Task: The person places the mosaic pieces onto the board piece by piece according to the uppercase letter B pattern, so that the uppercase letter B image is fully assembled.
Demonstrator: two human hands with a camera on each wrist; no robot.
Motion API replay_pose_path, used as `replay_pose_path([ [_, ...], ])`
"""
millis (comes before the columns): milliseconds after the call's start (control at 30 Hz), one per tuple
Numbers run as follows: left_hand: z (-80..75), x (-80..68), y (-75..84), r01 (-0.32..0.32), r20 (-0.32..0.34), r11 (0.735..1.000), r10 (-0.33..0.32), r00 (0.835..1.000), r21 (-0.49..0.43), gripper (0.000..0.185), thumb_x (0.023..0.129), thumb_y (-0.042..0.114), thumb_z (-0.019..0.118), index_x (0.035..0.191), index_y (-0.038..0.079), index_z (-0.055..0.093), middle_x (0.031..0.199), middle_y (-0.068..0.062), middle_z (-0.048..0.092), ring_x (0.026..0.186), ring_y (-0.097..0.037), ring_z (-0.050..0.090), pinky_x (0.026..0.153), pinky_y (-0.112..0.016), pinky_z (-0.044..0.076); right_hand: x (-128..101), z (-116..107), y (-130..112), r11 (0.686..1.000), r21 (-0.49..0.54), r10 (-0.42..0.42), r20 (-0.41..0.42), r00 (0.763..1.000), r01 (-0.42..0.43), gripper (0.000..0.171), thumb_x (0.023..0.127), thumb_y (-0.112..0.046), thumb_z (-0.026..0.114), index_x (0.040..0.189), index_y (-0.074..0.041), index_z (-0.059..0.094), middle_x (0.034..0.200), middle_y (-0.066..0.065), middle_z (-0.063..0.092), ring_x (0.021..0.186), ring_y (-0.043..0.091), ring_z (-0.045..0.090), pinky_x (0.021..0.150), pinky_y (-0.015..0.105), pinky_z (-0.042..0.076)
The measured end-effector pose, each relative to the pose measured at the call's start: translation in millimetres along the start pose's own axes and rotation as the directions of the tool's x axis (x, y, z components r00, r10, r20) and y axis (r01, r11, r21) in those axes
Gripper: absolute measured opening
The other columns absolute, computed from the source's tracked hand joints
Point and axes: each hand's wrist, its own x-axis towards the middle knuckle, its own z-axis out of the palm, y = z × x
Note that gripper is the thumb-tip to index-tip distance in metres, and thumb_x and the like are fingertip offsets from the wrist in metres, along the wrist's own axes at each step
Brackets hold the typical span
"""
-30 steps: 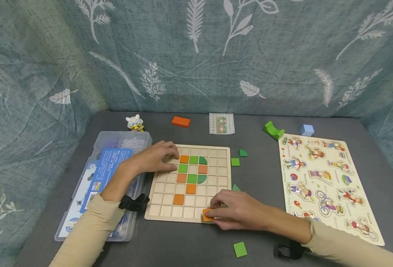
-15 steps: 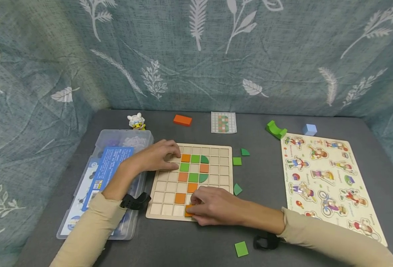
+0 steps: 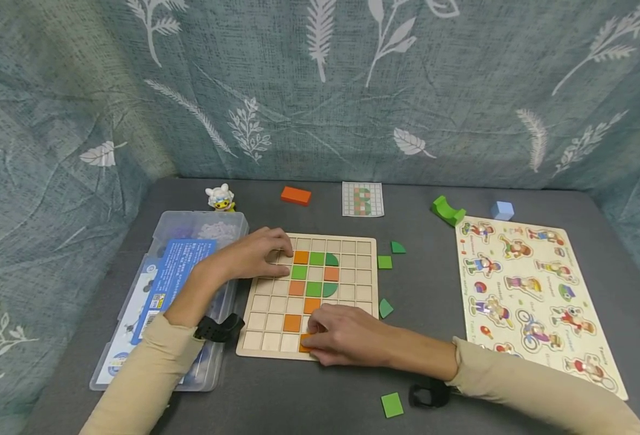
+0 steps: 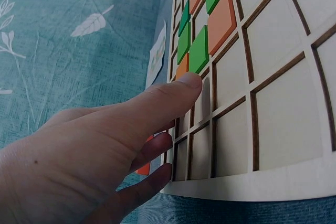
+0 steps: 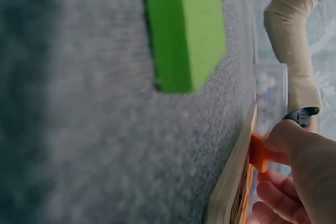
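A wooden grid board (image 3: 253, 344) lies in front of me, with orange, salmon and green tiles set in its middle cells. My right hand (image 3: 347, 335) pinches an orange square tile (image 5: 257, 153) at the front row; in the right wrist view the tile stands at the board's edge between thumb and fingers. Most of that tile is hidden under the hand in the head view. At the board's upper left, my left hand (image 3: 252, 254) rests with loosely bent fingers. Its thumb (image 4: 178, 90) touches the board close to a green square tile (image 4: 199, 51).
Loose green tiles (image 3: 384, 262) lie right of the board, and another green square (image 3: 392, 405) in front. A pattern card (image 3: 363, 199) and a red block (image 3: 296, 195) are behind. A plastic case (image 3: 206, 377) stands left, a picture puzzle (image 3: 548, 302) right.
My right hand has slid left along the front row with the orange tile, mostly in the first half second. The left hand has stayed in place.
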Motion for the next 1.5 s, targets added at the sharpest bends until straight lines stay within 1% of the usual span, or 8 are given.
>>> replay_pose_path([
  [633,0.3,-0.5,0.1,0.005,-0.006,1.0,-0.005,1.0,-0.006,0.027,0.085,0.027,0.074,0.106,0.011,0.068,0.119,-0.004,0.06,0.11,-0.024,0.051,0.094,-0.044,0.045,2.3,0.1,-1.9,0.999,-0.03,0.022,0.013,1.0,-0.021,0.009,0.091,-0.021,0.065,0.094,-0.024,0.073,0.095,-0.004,0.059,0.081,0.009,0.052,0.07,0.02,0.045],
  [767,0.2,-1.1,-0.4,0.009,-0.001,1.0,-0.009,1.0,-0.003,0.027,0.086,0.028,0.074,0.107,0.012,0.068,0.12,-0.004,0.059,0.11,-0.024,0.051,0.094,-0.044,0.045,-2.5,-4.5,0.0,0.999,0.014,0.036,0.061,0.997,-0.037,0.017,0.094,-0.027,0.063,0.107,-0.022,0.072,0.108,0.0,0.06,0.093,0.011,0.055,0.08,0.023,0.048],
  [900,-0.1,-0.7,0.1,0.008,0.006,1.0,-0.008,1.0,-0.007,0.028,0.086,0.028,0.074,0.108,0.011,0.068,0.12,-0.004,0.059,0.111,-0.024,0.051,0.094,-0.044,0.045,-13.3,-19.7,9.7,0.99,0.047,0.134,0.039,0.99,-0.135,0.028,0.093,-0.029,0.066,0.118,-0.018,0.069,0.118,0.002,0.062,0.105,0.014,0.058,0.09,0.03,0.05],
  [1033,-0.2,-0.2,-0.2,0.001,0.01,1.0,-0.001,1.0,-0.005,0.029,0.086,0.028,0.074,0.108,0.01,0.068,0.119,-0.005,0.06,0.11,-0.024,0.051,0.093,-0.044,0.045,-35.3,-41.5,40.7,0.952,0.006,0.306,-0.072,0.949,-0.306,0.031,0.087,-0.023,0.072,0.116,-0.013,0.07,0.115,0.005,0.065,0.106,0.019,0.061,0.086,0.035,0.053],
  [1167,-1.3,-1.0,-1.0,-0.002,0.009,1.0,0.002,1.0,0.004,0.028,0.086,0.027,0.074,0.107,0.009,0.068,0.119,-0.006,0.06,0.108,-0.025,0.051,0.093,-0.044,0.045,-63.0,-55.7,86.9,0.862,0.033,0.505,-0.149,0.85,-0.506,0.033,0.085,-0.017,0.074,0.116,-0.007,0.069,0.109,0.01,0.062,0.097,0.023,0.061,0.076,0.038,0.051],
  [1267,-1.9,-1.9,-1.9,-0.004,0.009,1.0,0.004,1.0,0.0,0.028,0.086,0.026,0.073,0.107,0.009,0.068,0.118,-0.007,0.06,0.108,-0.026,0.051,0.092,-0.045,0.045,-80.2,-54.8,116.1,0.803,0.093,0.595,-0.175,0.785,-0.588,0.036,0.085,-0.013,0.075,0.119,-0.004,0.067,0.106,0.013,0.06,0.09,0.023,0.061,0.072,0.038,0.05],
  [1333,-1.5,-1.8,-2.4,-0.011,0.011,1.0,0.011,1.0,0.001,0.028,0.086,0.026,0.073,0.107,0.009,0.068,0.119,-0.007,0.059,0.109,-0.026,0.051,0.093,-0.045,0.045,-88.3,-50.5,128.5,0.795,0.104,0.606,-0.189,0.773,-0.597,0.038,0.084,-0.013,0.075,0.12,-0.003,0.066,0.101,0.013,0.06,0.085,0.022,0.061,0.07,0.037,0.05],
  [1500,-0.8,-0.3,-1.5,-0.011,0.008,1.0,0.011,1.0,-0.006,0.028,0.086,0.028,0.073,0.107,0.01,0.068,0.118,-0.006,0.059,0.109,-0.024,0.051,0.093,-0.044,0.045,-96.8,-41.3,140.9,0.806,0.071,0.588,-0.214,0.78,-0.588,0.042,0.081,-0.017,0.078,0.12,-0.005,0.066,0.093,0.01,0.061,0.079,0.02,0.06,0.068,0.036,0.048],
])
